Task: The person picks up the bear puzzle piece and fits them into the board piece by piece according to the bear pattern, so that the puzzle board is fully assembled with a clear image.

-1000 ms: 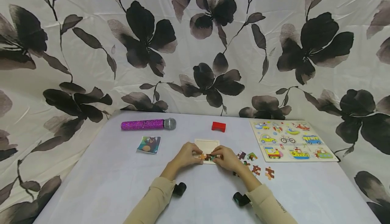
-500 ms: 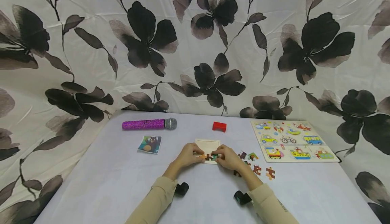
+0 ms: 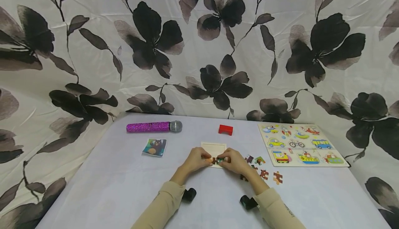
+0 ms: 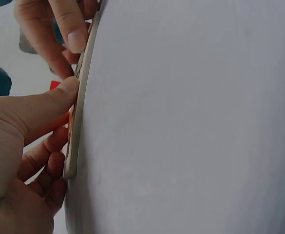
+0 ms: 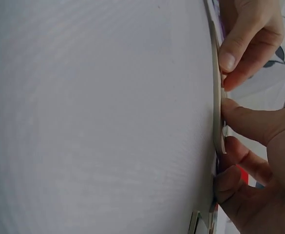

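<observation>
In the head view a small pale wooden puzzle tray lies mid-table, with a few jigsaw pieces along its near side. My left hand pinches an orange-brown piece at the tray's left end. At the right end, my right hand holds a greenish piece between thumb and fingers. Both wrist views show the tray's edge side-on, thumbs at its near rim. The fingers cover much of the pieces.
Loose jigsaw pieces lie right of the right hand. A picture card and a purple glitter microphone are at left. Behind the tray sits a red block. A vehicle puzzle board lies at back right.
The hands stay at the tray with only small finger shifts over the pieces. The whole head view has slid slightly to the right.
</observation>
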